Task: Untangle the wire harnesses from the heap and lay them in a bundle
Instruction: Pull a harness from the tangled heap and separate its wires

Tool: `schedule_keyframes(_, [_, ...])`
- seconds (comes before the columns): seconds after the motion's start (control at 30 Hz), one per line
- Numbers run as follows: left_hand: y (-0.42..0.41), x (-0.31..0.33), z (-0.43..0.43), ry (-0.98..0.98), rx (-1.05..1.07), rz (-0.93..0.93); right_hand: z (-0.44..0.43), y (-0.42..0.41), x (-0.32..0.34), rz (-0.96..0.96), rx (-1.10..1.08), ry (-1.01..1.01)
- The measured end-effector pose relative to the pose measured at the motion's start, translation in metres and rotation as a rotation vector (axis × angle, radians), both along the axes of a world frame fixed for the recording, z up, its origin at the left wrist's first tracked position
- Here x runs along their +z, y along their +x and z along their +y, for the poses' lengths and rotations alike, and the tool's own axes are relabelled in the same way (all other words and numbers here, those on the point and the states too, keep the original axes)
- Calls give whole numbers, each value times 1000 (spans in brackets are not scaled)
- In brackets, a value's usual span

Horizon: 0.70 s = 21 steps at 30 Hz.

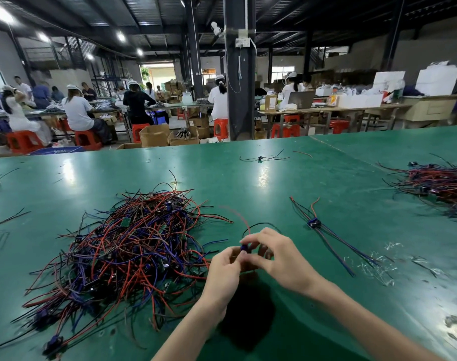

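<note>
A big tangled heap of red, blue and black wire harnesses (pixel 128 254) lies on the green table (pixel 248 183) at the left. Just right of the heap, my left hand (pixel 223 269) and my right hand (pixel 277 254) meet above the table and both pinch one small harness (pixel 244 247) by its blue connector. Its red and black wires loop up behind my fingers. One straightened harness (pixel 314 223) with a blue connector lies flat to the right of my hands. A second pile of harnesses (pixel 441 183) sits at the far right edge.
A lone harness (pixel 260 158) lies far back on the table. Bits of clear plastic wrap (pixel 376 267) are scattered at the right. Stray wires (pixel 3 220) lie along the left edge. Beyond the table, people sit on red stools at other benches.
</note>
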<state>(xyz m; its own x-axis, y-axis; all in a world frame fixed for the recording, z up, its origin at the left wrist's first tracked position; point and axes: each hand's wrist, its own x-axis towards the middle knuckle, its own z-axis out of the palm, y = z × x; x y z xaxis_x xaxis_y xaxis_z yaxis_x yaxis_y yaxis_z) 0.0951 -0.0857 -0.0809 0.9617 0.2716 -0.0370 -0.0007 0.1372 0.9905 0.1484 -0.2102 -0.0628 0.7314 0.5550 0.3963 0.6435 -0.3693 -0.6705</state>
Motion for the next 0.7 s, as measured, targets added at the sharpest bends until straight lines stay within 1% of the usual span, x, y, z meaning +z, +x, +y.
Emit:
schedule_keyframes(0.07, [0, 0, 1, -15, -35, 20, -2, 3, 2, 9, -11, -9])
schedule_keyframes(0.17, [-1, 2, 0, -96, -83, 21, -4, 11, 3, 61, -22, -11])
schedule_keyframes(0.23, [1, 1, -1, -154, -48, 23, 1, 26, 4, 70, -90, 11])
schedule_keyframes(0.3, [4, -1, -1, -184, -7, 23, 10, 50, 6, 40, -212, 41])
schedule_keyframes(0.37, [5, -3, 0, -170, 11, 19, 20, 81, 9, 9, -313, 33])
schedule_keyframes(0.47, [2, -7, 1, -98, -2, 7, 36, 128, 8, 20, -424, -64])
schedule_keyframes(0.57, [2, -10, 2, -34, -18, -3, 48, 165, 2, 96, -463, -168])
schedule_keyframes(0.7, [3, -13, 2, -11, -32, -17, 64, 190, -1, 248, -487, -116])
